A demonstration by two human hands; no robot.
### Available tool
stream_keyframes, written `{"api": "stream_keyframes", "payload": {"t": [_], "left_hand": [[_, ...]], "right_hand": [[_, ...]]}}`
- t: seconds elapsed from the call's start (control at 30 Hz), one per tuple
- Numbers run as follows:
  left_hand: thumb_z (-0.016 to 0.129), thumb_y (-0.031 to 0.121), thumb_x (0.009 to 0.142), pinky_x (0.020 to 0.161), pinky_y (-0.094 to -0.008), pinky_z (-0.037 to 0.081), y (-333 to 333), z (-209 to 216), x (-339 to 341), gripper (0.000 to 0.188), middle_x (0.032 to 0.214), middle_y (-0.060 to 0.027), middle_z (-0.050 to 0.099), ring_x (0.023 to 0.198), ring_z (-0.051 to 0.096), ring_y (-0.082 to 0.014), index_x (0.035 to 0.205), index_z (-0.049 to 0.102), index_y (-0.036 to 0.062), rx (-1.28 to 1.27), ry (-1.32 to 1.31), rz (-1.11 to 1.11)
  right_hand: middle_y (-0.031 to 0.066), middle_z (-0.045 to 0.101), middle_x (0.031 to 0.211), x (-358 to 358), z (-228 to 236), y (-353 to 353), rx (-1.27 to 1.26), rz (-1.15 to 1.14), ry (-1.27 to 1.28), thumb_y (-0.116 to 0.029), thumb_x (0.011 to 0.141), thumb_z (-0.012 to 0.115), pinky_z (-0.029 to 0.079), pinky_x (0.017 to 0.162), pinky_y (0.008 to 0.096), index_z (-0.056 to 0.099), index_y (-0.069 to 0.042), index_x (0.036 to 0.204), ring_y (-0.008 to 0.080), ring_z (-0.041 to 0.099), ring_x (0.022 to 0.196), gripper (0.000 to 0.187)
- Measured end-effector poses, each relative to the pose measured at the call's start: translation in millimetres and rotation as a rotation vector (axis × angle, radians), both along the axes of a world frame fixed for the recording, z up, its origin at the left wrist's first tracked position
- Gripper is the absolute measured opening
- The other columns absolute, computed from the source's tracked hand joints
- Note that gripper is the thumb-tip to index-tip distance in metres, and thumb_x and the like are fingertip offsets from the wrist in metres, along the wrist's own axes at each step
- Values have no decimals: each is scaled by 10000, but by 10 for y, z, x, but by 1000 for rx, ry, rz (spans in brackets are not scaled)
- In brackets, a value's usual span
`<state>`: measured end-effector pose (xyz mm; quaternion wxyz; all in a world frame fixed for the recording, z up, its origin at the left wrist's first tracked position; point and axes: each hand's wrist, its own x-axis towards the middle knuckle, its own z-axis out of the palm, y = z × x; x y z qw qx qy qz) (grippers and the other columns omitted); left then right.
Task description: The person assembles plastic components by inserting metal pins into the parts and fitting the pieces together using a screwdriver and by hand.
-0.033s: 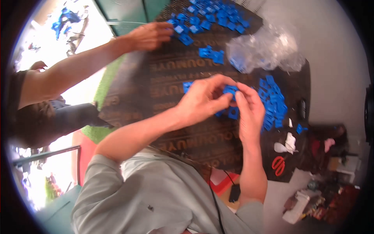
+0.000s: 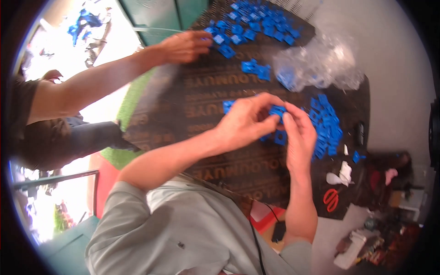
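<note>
My left hand [image 2: 241, 121] and my right hand [image 2: 300, 140] meet above the dark printed board table [image 2: 206, 126]. Pinched between their fingertips is a small blue plastic piece [image 2: 277, 111]; the fingers cover part of it, so its exact kind is unclear. Below the hands lie a few more blue parts [image 2: 280, 137], partly hidden. Another blue part [image 2: 228, 107] shows behind my left wrist. Close to my right hand, a pile of blue plastic parts [image 2: 327, 130] spreads over the board.
A co-worker's hand [image 2: 188, 46] reaches from the left to a far heap of blue pieces [image 2: 256, 20]. Clear plastic bags [image 2: 321, 64] lie at the far right, near a small blue cluster [image 2: 255, 68]. Orange-handled scissors [image 2: 331, 200] and crumpled white scraps [image 2: 344, 173] sit at the right.
The whole view has shifted slightly, so everything appears a little farther right and lower. Both my hands keep hold of the blue piece with barely any change in grip.
</note>
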<state>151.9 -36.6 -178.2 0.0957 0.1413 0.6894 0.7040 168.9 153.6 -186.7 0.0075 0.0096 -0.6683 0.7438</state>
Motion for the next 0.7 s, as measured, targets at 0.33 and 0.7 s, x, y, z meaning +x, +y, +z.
{"api": "stream_keyframes", "payload": {"t": [0.33, 0.7], "left_hand": [[712, 75, 1026, 790, -281, 564, 15, -86, -18, 384, 1023, -33, 718, 859, 667, -84, 1381, 572, 31, 104, 87, 16], [725, 63, 1046, 799, -293, 620, -6, -228, -133, 202, 1029, -58, 738, 896, 718, -124, 1202, 601, 29, 557, -184, -75]], "right_hand": [[27, 726, 1088, 23, 21, 67, 109, -60, 106, -87, 1067, 710, 554, 822, 243, 716, 8, 1232, 69, 661, 948, 190], [17, 712, 1027, 46, -18, -25, 167, -167, 233, -42, 1010, 776, 529, 787, 231, 704, -9, 1174, 60, 639, 875, 182]]}}
